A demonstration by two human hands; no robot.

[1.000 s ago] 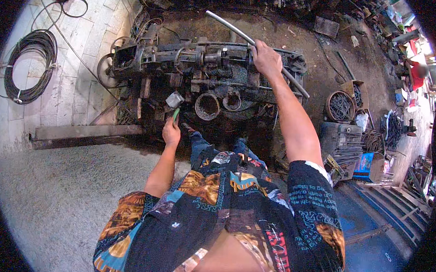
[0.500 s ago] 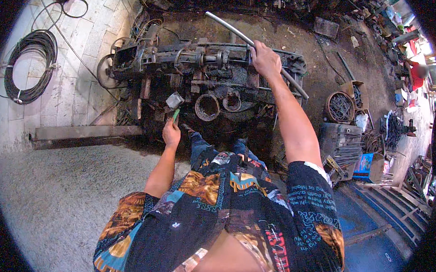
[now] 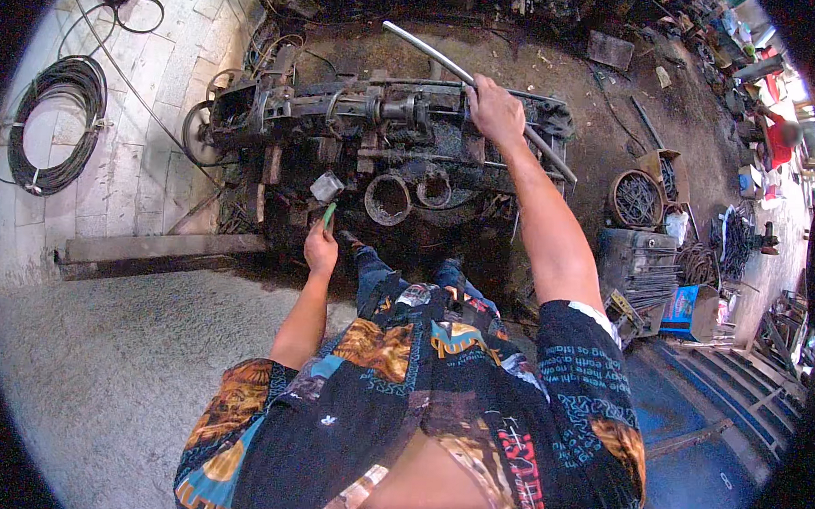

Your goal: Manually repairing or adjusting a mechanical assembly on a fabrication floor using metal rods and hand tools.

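My right hand (image 3: 498,115) is closed around a long metal pipe (image 3: 430,52), which slants over a dark, greasy lathe-like machine (image 3: 341,111). The pipe's bright end points up and left, while its darker end comes out below the hand. Lower and to the left, my left hand (image 3: 320,250) is closed on a slim green handle (image 3: 328,215). A small pale, cloudy block-shaped thing (image 3: 327,187) sits just beyond the handle's tip; whether the two are joined cannot be told. Two round metal rings (image 3: 388,201) lie on the machine's near side, right of my left hand.
A coil of black cable (image 3: 58,126) lies on pale tiles at the left. To the right are a round tub of metal pieces (image 3: 635,200), a dark metal box (image 3: 641,269) and a blue container (image 3: 690,312). A beam (image 3: 162,247) runs along the floor. Someone in red (image 3: 780,143) is far right.
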